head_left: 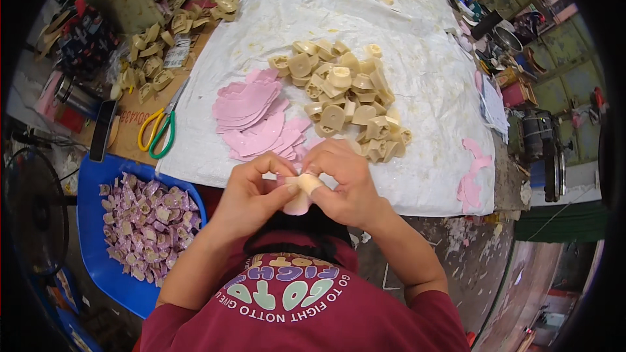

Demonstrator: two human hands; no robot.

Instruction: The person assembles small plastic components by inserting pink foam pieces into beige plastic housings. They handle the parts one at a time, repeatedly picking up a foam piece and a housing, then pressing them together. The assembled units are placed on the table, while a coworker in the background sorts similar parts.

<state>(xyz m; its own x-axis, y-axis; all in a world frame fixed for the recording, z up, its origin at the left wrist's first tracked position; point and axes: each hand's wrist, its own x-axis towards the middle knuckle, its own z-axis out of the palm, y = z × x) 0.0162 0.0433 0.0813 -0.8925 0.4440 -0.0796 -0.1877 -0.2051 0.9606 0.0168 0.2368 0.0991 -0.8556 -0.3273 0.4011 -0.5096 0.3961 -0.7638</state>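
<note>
Above my lap, at the table's near edge, my left hand (pixel 255 190) and my right hand (pixel 344 186) meet, both closed on a pink sheet piece (pixel 297 206). The piece hangs down between the fingertips. A pale beige patch shows at my right thumb; whether it is a finger covering or a small part is unclear. Just beyond my hands lies a fanned stack of pink cut pieces (pixel 248 107). To its right is a heap of beige molded blocks (pixel 349 85), which look like shoe heels.
A blue tub (pixel 91 238) of purple, glittery covered blocks (pixel 150 221) stands at my left. Scissors (pixel 160 127) with yellow and green handles and a dark phone (pixel 103 132) lie on the left. Pink scraps (pixel 471 176) lie on the white sheet (pixel 430 91) at right. A fan (pixel 36 202) is at far left.
</note>
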